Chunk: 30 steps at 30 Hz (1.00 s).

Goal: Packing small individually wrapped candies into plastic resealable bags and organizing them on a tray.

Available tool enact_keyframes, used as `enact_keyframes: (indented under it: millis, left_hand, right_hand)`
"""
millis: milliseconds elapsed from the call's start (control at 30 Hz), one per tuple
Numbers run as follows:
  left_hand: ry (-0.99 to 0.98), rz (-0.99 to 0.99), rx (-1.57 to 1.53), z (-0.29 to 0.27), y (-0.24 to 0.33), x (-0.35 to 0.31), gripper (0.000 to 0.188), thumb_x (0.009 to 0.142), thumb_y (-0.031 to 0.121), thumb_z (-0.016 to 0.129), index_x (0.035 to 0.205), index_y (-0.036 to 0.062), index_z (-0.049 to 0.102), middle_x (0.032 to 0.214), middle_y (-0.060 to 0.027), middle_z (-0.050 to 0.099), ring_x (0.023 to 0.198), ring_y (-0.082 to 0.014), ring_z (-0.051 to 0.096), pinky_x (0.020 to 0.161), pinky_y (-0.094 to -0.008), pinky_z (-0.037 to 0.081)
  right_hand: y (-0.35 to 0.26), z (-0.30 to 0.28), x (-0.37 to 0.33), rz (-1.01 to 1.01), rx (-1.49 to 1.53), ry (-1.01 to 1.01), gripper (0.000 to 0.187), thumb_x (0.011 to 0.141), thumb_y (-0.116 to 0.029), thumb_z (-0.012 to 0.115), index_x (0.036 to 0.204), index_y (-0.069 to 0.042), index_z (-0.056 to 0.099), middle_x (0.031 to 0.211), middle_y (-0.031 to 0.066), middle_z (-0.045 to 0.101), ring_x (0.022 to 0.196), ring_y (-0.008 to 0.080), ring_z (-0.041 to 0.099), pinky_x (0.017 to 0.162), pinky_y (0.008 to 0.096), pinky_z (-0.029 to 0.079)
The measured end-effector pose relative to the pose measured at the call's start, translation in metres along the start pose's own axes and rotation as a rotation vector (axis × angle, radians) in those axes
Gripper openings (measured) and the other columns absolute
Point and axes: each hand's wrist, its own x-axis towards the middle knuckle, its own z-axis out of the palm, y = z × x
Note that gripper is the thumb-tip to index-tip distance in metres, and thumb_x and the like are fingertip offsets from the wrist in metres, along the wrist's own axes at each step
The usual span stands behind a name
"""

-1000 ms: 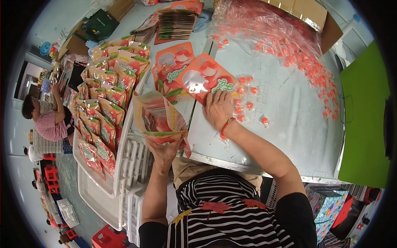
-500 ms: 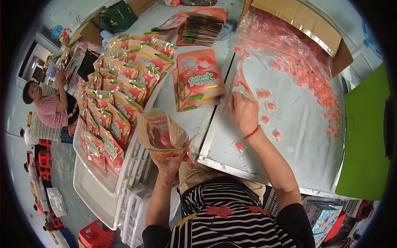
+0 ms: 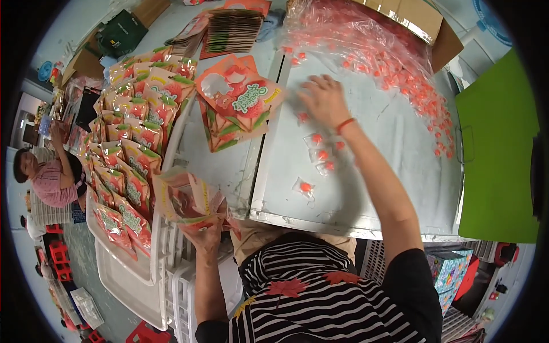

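My left hand point(image 3: 201, 233) grips a pink printed stand-up pouch point(image 3: 186, 197) from below, its mouth gaping upward. The pouch hides part of my fingers. Over the grey tabletop, my right hand point(image 3: 325, 102) is blurred by motion, its fingers seemingly apart, with nothing visible in them. Below it lie several small red candies point(image 3: 306, 187) in clear wrappers. Left of that hand, a flat pink pouch point(image 3: 240, 91) lies askew on other flat pouches point(image 3: 220, 128).
A large heap of wrapped candies point(image 3: 394, 74) spills from a clear plastic bag at the far right, before a cardboard box point(image 3: 400, 17). Filled pouches point(image 3: 134, 137) stand in a white tray point(image 3: 128, 274) at left. Stacked flat pouches point(image 3: 234, 31) lie at the back. Another person point(image 3: 54, 177) is at far left.
My right hand has let go of a flat pouch, which now lies turned on the pile, and moved up over the table. My left hand still holds the open pouch. The whole view has shifted.
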Motion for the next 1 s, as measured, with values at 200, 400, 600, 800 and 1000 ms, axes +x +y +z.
enact_keyframes:
  millis: [200,400,600,800,1000]
  left_hand:
    - [-0.033,-0.013,-0.017,0.045,0.025,0.01,0.092,0.06,0.002,0.081,0.136,-0.0034,0.028,0.126,-0.0143,0.045,0.109,-0.0223,0.05,0.096,-0.0354,0.042]
    - [-0.024,-0.091,-0.403,0.071,0.053,0.011,0.095,0.057,0.005,0.084,0.135,-0.0026,0.03,0.129,-0.014,0.042,0.108,-0.0207,0.051,0.09,-0.0349,0.046]
    - [-0.282,0.258,0.216,0.105,0.07,0.032,0.1,0.053,0.011,0.085,0.136,-0.0012,0.031,0.129,-0.0165,0.043,0.117,-0.0287,0.048,0.095,-0.0415,0.042]
    - [-0.273,0.518,0.336,0.155,0.067,0.054,0.105,0.052,0.033,0.087,0.136,0.0009,0.032,0.129,-0.0188,0.044,0.118,-0.037,0.044,0.101,-0.0468,0.033]
    - [-0.271,0.499,0.469,0.165,0.062,0.059,0.1,0.056,0.034,0.086,0.135,0.0013,0.033,0.128,-0.0196,0.044,0.117,-0.0378,0.044,0.098,-0.0471,0.035]
  right_hand:
    - [-0.004,-0.007,-0.042,0.064,0.099,-0.267,0.04,0.081,-0.04,0.06,0.116,-0.022,0.058,0.125,0.0112,0.048,0.117,0.0346,0.042,0.09,0.0547,0.036]
    - [0.0,0.0,-0.06,-0.093,0.162,-0.257,0.033,0.081,-0.026,0.06,0.112,-0.016,0.059,0.119,0.0116,0.051,0.117,0.0301,0.044,0.09,0.0507,0.036]
    - [0.012,-0.033,-0.083,-0.052,0.165,-0.055,0.018,0.079,-0.02,0.065,0.095,-0.011,0.064,0.104,0.0081,0.061,0.092,0.0283,0.058,0.077,0.041,0.047]
    - [0.026,-0.015,-0.092,0.187,0.168,0.066,0.011,0.08,-0.016,0.063,0.076,-0.008,0.058,0.076,0.0081,0.06,0.057,0.0265,0.058,0.049,0.0366,0.047]
    - [-0.028,-0.091,-0.026,0.808,1.01,0.245,0.022,0.089,-0.021,0.061,0.076,-0.006,0.054,0.061,-0.0033,0.047,0.054,0.0053,0.043,0.047,0.0239,0.037]
